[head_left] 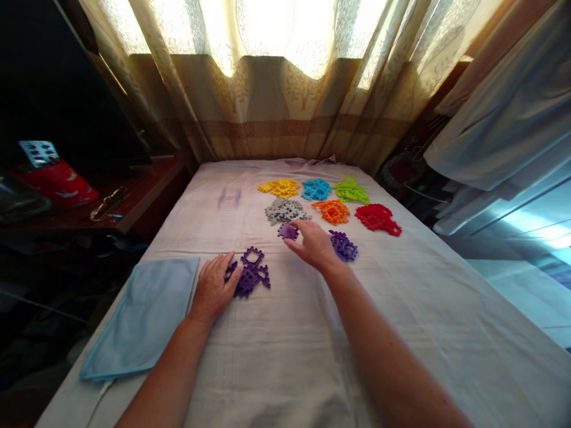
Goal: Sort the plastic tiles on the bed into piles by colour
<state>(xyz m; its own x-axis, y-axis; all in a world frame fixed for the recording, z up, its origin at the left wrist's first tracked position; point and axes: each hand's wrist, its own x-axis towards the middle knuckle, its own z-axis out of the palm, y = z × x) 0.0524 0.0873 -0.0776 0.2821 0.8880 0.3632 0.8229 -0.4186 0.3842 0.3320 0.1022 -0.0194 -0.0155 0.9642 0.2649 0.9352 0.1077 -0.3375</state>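
My left hand rests on the bed sheet with its fingers on the left side of a joined cluster of purple lattice tiles. My right hand reaches forward and pinches a single purple tile between thumb and fingertips, just above the sheet. A small heap of loose purple tiles lies right beside that hand. Farther back lie sorted heaps: grey, orange, red, yellow, blue and green.
A pale sheet covers the bed. A folded light-blue cloth lies at its left edge. A dark wooden shelf with odds and ends stands to the left. Curtains hang behind the bed's far end.
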